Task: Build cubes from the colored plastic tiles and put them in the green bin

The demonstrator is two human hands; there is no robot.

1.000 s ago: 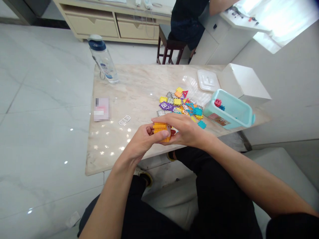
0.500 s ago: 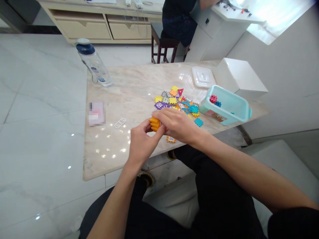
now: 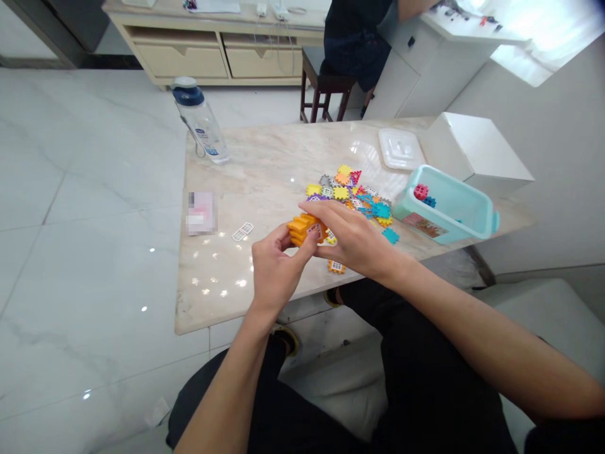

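An orange block built of toothed building tiles, with a white window insert on one side, is held above the table between both hands. My left hand pinches its left end, thumb across the front face. Around its upper right side curl the fingers of my right hand, closed on the block. Behind the hands lies a heap of coloured toothed tiles, yellow, purple, blue and grey. One orange tile with a white window rests below my right hand. A white window piece lies to the left.
A turquoise bin with a few pieces inside stands at the right. Near it are a clear lid and a white box. A water bottle stands at the table's far left corner. Beyond, a person sits on a stool.
The orange block has turned between my hands, so more of its toothed edge and window side shows. My right fingers have shifted and lifted off its top somewhat. The whole view has swung slightly left.
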